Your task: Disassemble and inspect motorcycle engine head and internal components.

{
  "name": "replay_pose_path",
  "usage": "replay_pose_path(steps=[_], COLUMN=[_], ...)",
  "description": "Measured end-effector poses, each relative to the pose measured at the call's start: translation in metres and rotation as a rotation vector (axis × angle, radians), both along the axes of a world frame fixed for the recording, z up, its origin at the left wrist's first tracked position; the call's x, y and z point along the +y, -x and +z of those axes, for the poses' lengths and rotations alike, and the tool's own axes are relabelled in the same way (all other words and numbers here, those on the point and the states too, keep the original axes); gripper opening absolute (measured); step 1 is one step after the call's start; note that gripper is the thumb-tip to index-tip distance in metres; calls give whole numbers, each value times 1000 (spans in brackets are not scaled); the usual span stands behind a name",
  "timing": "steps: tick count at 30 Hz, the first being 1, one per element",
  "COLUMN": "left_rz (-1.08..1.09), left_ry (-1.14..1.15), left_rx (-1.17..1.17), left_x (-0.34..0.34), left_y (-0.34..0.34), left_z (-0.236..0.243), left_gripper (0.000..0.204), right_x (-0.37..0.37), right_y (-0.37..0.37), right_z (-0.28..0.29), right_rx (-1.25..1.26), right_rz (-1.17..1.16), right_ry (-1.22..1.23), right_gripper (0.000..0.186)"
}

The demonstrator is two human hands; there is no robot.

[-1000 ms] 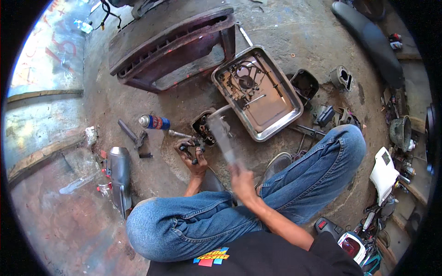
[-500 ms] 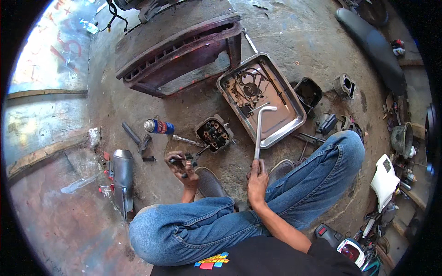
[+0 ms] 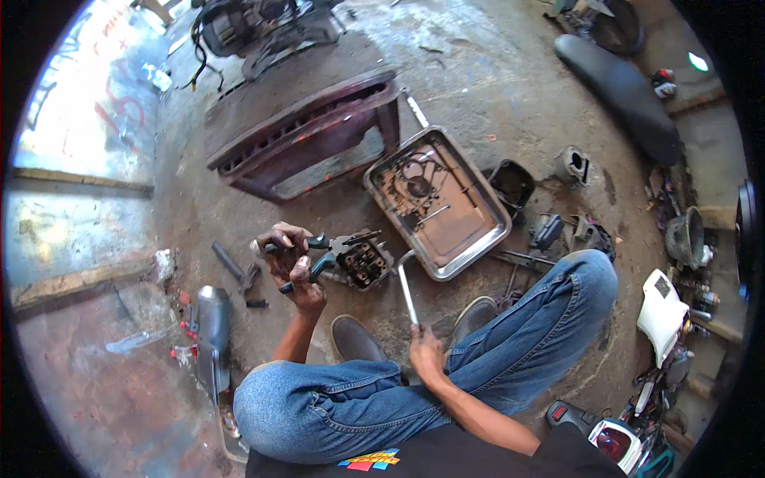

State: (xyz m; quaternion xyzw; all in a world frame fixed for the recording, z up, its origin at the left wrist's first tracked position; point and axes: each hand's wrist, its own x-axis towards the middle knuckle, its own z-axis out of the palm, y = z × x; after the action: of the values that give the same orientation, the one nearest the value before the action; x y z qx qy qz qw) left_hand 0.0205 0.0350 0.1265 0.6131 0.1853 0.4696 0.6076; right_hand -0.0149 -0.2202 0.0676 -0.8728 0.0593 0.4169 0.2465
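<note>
My left hand [image 3: 288,267] is closed around the handles of blue-and-black pliers [image 3: 322,241]. Their jaws point right, over the greasy engine cylinder head [image 3: 365,264] on the floor; a thin dark piece lies at the jaw tips, but whether it is gripped I cannot make out. In my right hand [image 3: 428,353] is the shaft of a silver L-shaped wrench [image 3: 407,293]. Its bent end is raised, appearing between the cylinder head and the near corner of the metal tray [image 3: 458,231]. Small engine parts and a gasket lie in the tray's brownish liquid.
A dark reddish slatted bench [image 3: 307,119] stands beyond the cylinder head. To the left are a hammer [image 3: 231,263] and a grey canister [image 3: 213,319]. Right of the tray lie a black cover [image 3: 511,183], a cylinder block [image 3: 574,165] and a long motorcycle seat [image 3: 617,95].
My left hand has risen and swung the pliers right, over the cylinder head, covering the blue spray can. My right hand has lowered the wrench leftward, away from over the tray. The view has shifted too.
</note>
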Motion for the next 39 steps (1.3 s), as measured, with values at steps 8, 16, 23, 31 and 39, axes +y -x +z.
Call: replay_pose_path(steps=[8,16,23,31,39], left_rz=[-333,-445,-462,-507,-498], left_ry=[4,-209,-192,-154,72], left_rx=[-15,-71,-65,-44,-4], left_x=[-38,-50,-52,-56,-50], left_y=[-86,-113,-134,-156,-165], left_z=[6,-5,-13,-16,-13], left_gripper=[32,30,27,18,29], right_x=[-22,21,31,22,26], right_y=[19,-195,-245,-244,-246], right_z=[-89,17,38,10,24], right_rx=[-146,-275,-203,-622,-616], right_rz=[195,-402,-74,-40,-147], right_ry=[-47,-520,-559,-589,-726], right_gripper=[44,61,59,44,36])
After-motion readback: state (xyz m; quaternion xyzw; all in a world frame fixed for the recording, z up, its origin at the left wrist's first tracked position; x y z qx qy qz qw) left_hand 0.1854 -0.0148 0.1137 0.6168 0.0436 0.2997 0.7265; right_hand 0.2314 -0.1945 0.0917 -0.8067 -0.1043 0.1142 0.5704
